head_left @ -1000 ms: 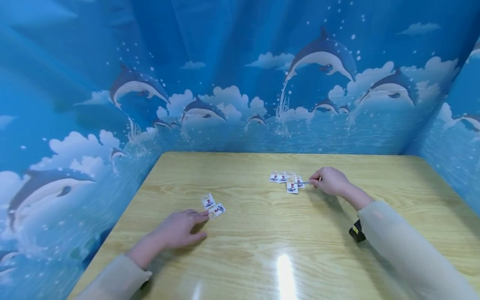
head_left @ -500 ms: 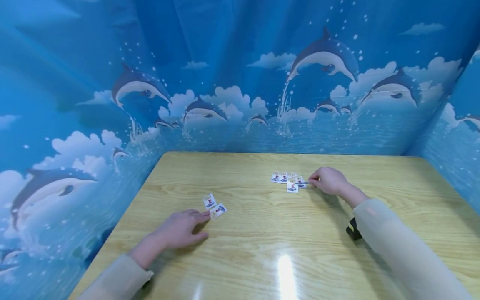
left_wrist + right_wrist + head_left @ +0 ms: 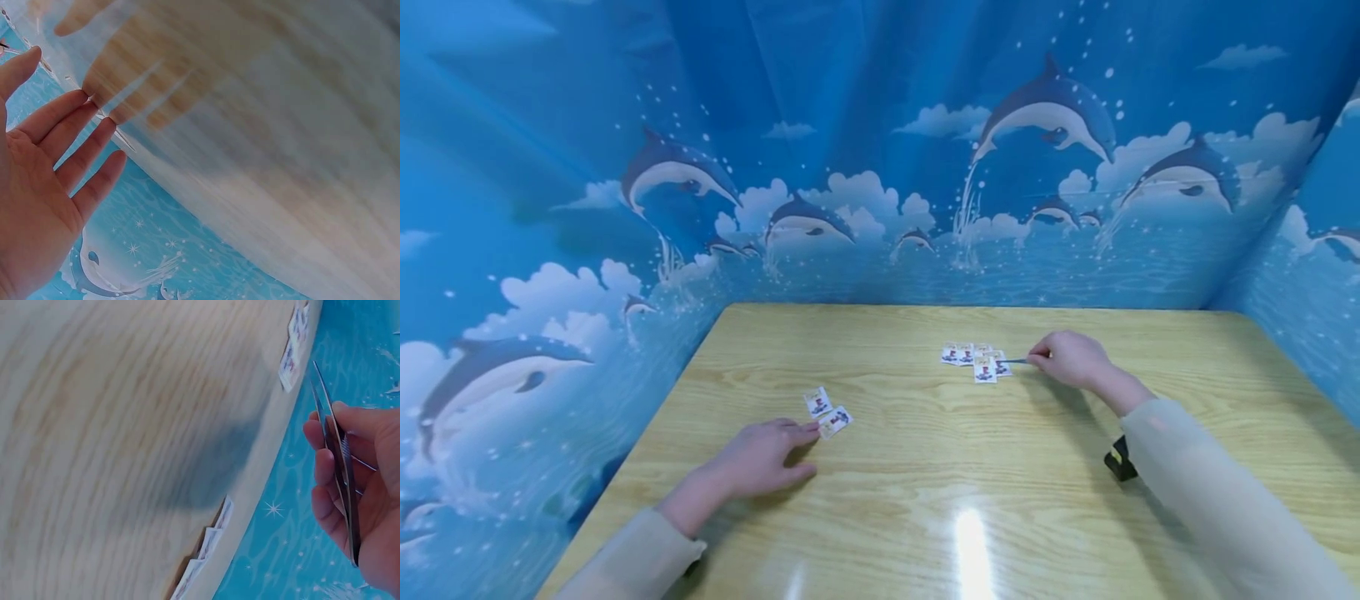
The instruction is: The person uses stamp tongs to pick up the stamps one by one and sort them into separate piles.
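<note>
My right hand (image 3: 1070, 360) holds metal tweezers (image 3: 334, 444) between thumb and fingers, their arms slightly apart at the tips. In the head view the tweezers reach left to a group of small printed cards (image 3: 985, 372); whether they touch one I cannot tell. Those cards lie side by side, one overlapping the others in front. Farther left, my left hand (image 3: 760, 458) rests low over the table, fingers extended, fingertips at the edge of a slanted card (image 3: 835, 422). Another card (image 3: 817, 402) lies just behind that one. The left wrist view shows the fingers (image 3: 94, 150) spread and straight.
The wood-grain table (image 3: 910, 483) has a glossy surface with a bright reflection near the front. A blue dolphin-print backdrop (image 3: 865, 150) stands behind it and along both sides. A black wrist device (image 3: 1120, 460) shows under the right sleeve.
My right hand has drawn slightly to the right with the tweezers, whose tips now lie nearer the right edge of the card group. My left hand and its two cards look unmoved.
</note>
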{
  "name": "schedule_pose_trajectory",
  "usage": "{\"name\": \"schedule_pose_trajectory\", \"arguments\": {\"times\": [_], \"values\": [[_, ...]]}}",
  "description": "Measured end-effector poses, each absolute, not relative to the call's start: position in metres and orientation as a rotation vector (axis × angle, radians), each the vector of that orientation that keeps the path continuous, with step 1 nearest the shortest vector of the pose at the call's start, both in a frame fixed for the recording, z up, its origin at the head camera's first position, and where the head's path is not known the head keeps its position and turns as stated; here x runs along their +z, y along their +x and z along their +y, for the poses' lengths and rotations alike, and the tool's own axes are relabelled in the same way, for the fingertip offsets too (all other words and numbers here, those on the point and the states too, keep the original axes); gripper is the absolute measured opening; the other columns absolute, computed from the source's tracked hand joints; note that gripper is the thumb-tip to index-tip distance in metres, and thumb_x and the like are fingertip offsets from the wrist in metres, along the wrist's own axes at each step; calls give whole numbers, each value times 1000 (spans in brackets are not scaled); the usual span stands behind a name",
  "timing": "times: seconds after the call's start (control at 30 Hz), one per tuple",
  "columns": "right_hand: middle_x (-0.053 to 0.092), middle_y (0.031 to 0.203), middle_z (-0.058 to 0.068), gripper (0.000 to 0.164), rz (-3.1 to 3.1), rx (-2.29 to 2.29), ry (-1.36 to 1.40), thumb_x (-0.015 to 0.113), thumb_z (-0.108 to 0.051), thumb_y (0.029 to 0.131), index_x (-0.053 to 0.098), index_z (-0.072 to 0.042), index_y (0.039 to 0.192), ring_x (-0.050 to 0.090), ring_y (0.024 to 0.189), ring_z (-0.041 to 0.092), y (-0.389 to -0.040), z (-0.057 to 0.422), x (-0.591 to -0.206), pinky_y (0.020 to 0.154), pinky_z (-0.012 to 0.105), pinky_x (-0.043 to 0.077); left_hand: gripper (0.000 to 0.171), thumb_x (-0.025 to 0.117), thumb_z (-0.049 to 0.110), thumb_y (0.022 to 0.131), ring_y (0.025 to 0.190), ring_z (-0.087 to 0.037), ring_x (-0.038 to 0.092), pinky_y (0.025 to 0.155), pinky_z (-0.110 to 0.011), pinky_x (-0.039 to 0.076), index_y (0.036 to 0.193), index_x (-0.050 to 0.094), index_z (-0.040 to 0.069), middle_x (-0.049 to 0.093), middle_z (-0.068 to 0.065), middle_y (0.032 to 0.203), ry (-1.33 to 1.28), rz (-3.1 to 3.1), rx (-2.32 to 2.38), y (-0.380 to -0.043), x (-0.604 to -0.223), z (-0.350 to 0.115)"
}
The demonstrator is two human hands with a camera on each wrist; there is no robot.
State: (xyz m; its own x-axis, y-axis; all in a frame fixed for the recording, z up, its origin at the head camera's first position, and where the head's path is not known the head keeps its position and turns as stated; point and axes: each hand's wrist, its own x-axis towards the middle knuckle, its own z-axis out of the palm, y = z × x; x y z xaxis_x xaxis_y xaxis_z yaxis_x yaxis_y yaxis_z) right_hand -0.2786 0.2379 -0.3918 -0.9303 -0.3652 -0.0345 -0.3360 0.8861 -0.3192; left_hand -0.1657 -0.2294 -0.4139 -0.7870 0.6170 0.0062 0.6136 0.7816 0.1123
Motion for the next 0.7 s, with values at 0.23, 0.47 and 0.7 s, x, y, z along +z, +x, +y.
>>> {"name": "schedule_pose_trajectory", "arguments": {"times": [0.23, 0.47, 0.7], "values": [[72, 99, 10, 27, 2909, -574, -602, 60, -21, 97, 72, -1, 111, 66, 79, 19, -269, 216, -387, 73, 45, 54, 53, 66, 41, 89, 112, -33, 59, 93, -50, 49, 128, 62, 5, 62, -9, 129, 1007, 2939, 163, -166, -414, -229], [72, 90, 2, 20, 2827, -670, -845, 62, -20, 96, 76, -7, 102, 62, 72, 13, -257, 160, -392, 67, 37, 52, 54, 66, 42, 89, 111, -31, 60, 92, -49, 50, 128, 63, 5, 62, -9, 128, 1006, 2942, 170, -165, -414, -230], [69, 80, -4, 17, 2688, -749, -937, 63, -18, 95, 77, -8, 97, 50, 60, 6, -248, 110, -401, 59, 25, 44, 54, 65, 44, 89, 111, -31, 60, 91, -49, 50, 127, 63, 5, 62, -8, 129, 1025, 2942, 161, -166, -412, -229]]}}
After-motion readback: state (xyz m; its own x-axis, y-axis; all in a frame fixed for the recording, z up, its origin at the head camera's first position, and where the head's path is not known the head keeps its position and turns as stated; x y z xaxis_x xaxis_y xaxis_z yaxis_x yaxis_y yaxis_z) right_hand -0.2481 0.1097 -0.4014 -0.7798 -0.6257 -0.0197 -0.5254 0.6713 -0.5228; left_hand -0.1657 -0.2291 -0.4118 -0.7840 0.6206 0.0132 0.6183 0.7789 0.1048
